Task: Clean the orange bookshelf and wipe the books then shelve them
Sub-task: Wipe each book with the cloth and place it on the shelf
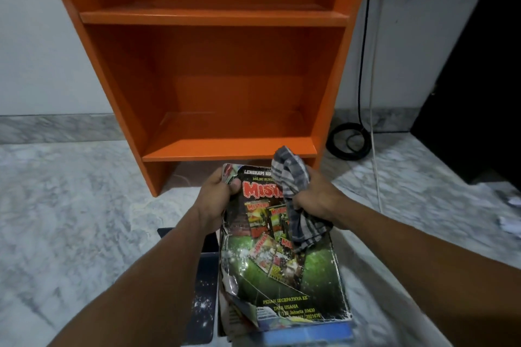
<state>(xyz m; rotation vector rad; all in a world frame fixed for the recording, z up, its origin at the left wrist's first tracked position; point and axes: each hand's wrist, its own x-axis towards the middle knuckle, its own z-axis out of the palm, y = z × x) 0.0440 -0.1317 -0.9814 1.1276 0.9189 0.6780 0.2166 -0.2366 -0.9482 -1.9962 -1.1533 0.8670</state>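
Observation:
The orange bookshelf stands against the wall in front of me, and both shelves in view hold nothing. My left hand grips the top left corner of a worn magazine with a dark and green cover. My right hand holds a bunched grey checked cloth against the magazine's upper right part. The magazine lies on top of a pile of other books below my forearms.
A dark book or folder lies left of the pile on the marble floor. A coiled black cable and a white cord lie right of the shelf. A dark cabinet stands at the far right, with paper scraps nearby.

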